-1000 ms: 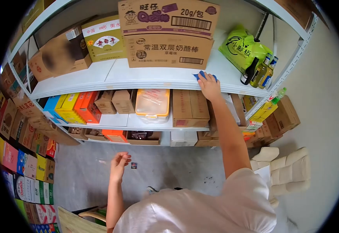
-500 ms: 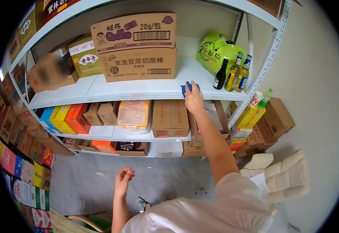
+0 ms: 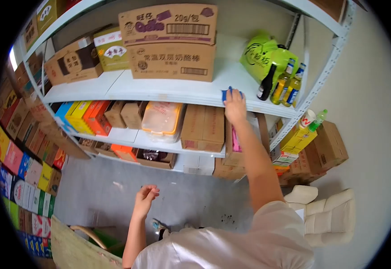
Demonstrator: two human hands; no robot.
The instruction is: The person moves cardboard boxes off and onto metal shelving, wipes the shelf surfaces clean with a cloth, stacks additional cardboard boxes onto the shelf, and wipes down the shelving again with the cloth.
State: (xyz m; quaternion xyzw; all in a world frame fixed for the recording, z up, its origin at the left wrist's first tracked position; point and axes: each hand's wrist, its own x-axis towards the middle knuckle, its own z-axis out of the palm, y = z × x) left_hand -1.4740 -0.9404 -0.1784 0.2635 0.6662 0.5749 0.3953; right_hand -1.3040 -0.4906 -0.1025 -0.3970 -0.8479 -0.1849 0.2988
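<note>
My right hand [image 3: 235, 106] is closed on a blue cloth [image 3: 225, 95], pressing it against the front edge of the white middle shelf [image 3: 177, 90]. To the right of the cloth stand a dark bottle [image 3: 266, 84] and two yellow bottles with blue labels. Behind them sits a green plastic bag [image 3: 262, 56]. Two stacked cardboard cartons [image 3: 171, 60] are left of the cloth, further back on the same board. My left hand [image 3: 147, 198] hangs low over the grey floor, its fingers loosely bent and partly apart, with nothing visible in it.
On the lower shelf are colourful boxes, a clear tub with an orange rim [image 3: 160, 117] and a brown carton [image 3: 203, 127]. The perforated upright [image 3: 323, 74] rises at the right. A cream chair [image 3: 330, 217] stands lower right. Stacked packages line the left side.
The view has shifted, so the shelves appear slightly higher and farther right. My right hand keeps the cloth at the shelf edge, near the bottles. My left hand stays low, its fingers still bent.
</note>
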